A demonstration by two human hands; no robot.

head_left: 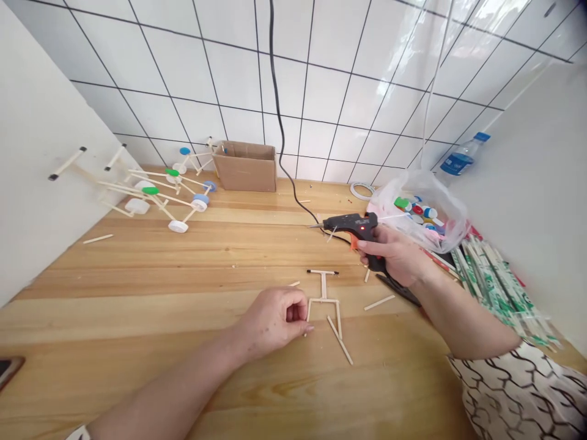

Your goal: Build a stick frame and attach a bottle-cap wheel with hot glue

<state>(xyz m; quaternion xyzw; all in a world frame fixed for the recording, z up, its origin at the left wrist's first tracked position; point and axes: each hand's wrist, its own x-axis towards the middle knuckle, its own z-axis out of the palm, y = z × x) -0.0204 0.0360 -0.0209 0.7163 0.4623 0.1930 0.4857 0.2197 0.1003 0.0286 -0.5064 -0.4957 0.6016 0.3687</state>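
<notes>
Sleeve [509, 388] nearest, right fingers [376, 247] grip a glue gun [347, 223], left fingers [297, 329] a pale black-tipped frame [323, 288].

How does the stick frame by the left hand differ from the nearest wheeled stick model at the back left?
The stick frame lies flat on the table without wheels, while the wheeled model stands on bottle-cap wheels. The left hand is at the frame's leg; neither hand touches the model. Both are built of pale sticks and have a dark-tipped crossbar.
</notes>
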